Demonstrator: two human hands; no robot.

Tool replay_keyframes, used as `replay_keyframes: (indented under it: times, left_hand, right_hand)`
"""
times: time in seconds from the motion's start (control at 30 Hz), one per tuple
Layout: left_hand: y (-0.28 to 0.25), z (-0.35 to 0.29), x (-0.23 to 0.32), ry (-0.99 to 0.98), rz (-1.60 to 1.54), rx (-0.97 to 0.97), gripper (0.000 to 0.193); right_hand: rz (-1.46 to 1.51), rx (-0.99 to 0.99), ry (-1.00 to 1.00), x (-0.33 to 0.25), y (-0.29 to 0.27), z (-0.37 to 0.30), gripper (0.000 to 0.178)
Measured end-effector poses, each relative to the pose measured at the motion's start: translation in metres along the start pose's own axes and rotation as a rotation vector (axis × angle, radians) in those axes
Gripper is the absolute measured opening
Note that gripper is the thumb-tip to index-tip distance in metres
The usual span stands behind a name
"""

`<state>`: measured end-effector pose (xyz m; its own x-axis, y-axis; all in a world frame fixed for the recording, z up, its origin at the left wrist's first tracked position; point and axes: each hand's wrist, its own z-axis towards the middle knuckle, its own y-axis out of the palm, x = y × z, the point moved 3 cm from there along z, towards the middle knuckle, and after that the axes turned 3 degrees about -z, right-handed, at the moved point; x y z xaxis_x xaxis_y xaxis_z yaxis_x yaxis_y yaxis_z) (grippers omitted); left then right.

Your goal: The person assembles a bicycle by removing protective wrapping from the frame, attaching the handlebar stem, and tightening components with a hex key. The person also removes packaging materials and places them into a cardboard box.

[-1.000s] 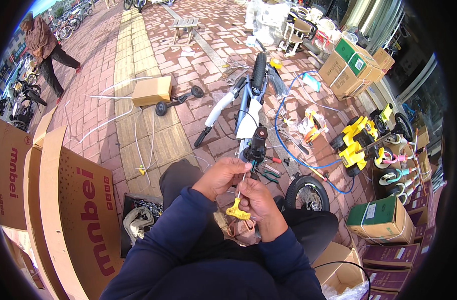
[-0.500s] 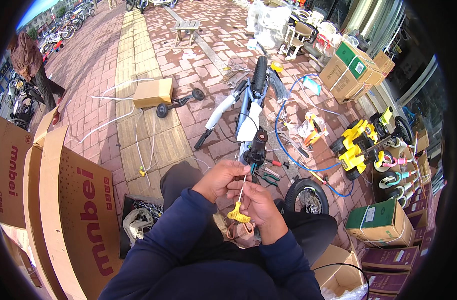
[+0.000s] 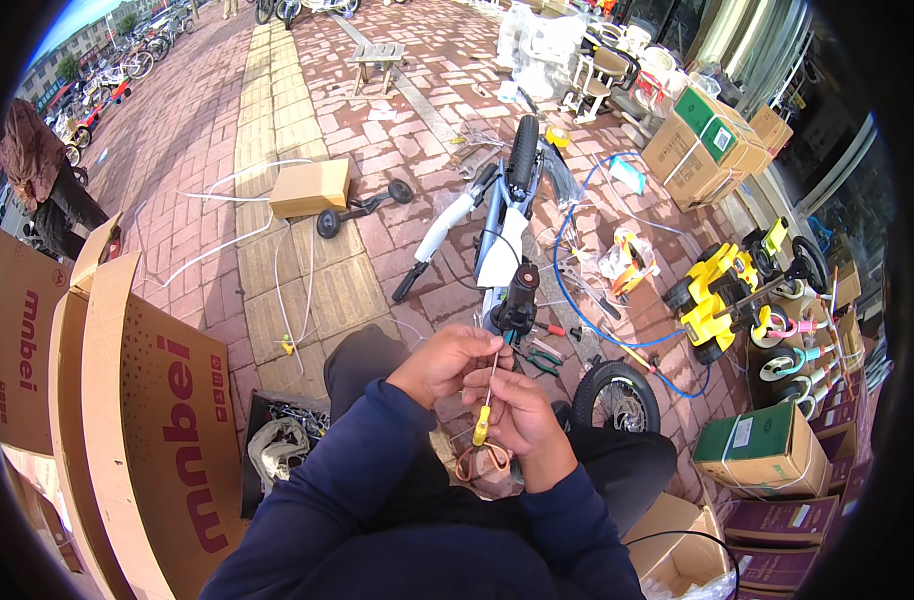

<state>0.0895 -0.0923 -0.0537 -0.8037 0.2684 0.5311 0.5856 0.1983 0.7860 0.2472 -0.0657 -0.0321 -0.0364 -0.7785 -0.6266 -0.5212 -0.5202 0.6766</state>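
Note:
A yellow T-handle wrench (image 3: 482, 428) with a thin metal shaft hangs handle-down between my hands. My left hand (image 3: 445, 366) pinches the upper end of its shaft with thumb and fingertips; the tip is hidden there. My right hand (image 3: 522, 410) closes its fingers on the shaft just above the handle. Just beyond my fingertips lies a part-assembled small bicycle (image 3: 499, 262), blue-grey and white, with a black part (image 3: 521, 290) at its near end and a tyre (image 3: 523, 155) at its far end. A pair of scissors with copper-coloured loops (image 3: 483, 460) lies below the handle.
A loose wheel (image 3: 615, 396), pliers (image 3: 544, 360) and a blue hose (image 3: 559, 255) lie on the brick paving to the right. Tall cartons (image 3: 157, 420) stand at left, beside a hardware tray (image 3: 277, 440). A yellow ride-on toy (image 3: 712, 290) stands at right. A person (image 3: 42, 170) is at far left.
The wrench has turned about its shaft, so its wide yellow handle now shows edge-on. Both hands stay nearly in place. The person at far left has shifted toward the picture's left rim.

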Motion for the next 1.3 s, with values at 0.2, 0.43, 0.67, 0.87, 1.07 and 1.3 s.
replay_keyframes:
  times: [0.2,0.43,0.67,0.87,1.07,1.3]
  left_hand:
    - [-0.004,0.008,-0.007,0.052,0.089,0.021,0.03]
    - [-0.001,0.004,-0.006,0.029,0.009,0.066,0.03]
    - [-0.004,0.007,-0.003,0.032,0.109,0.023,0.029]
    - [-0.002,0.005,-0.009,0.015,-0.003,0.075,0.027]
    - [-0.01,0.01,-0.005,0.03,0.048,0.006,0.025]
    - [-0.007,0.01,-0.01,0.081,-0.038,0.034,0.024]
  right_hand:
    - [-0.036,0.025,0.027,0.006,-0.007,0.01,0.025]
    - [0.039,-0.066,-0.003,0.005,-0.005,0.003,0.028]
    - [0.009,-0.026,-0.021,0.012,-0.011,0.009,0.029]
    - [-0.044,-0.092,0.003,0.009,-0.017,0.008,0.028]
    - [-0.002,-0.002,-0.021,0.012,-0.011,0.011,0.026]
    - [-0.033,-0.026,-0.006,0.002,0.004,0.004,0.018]
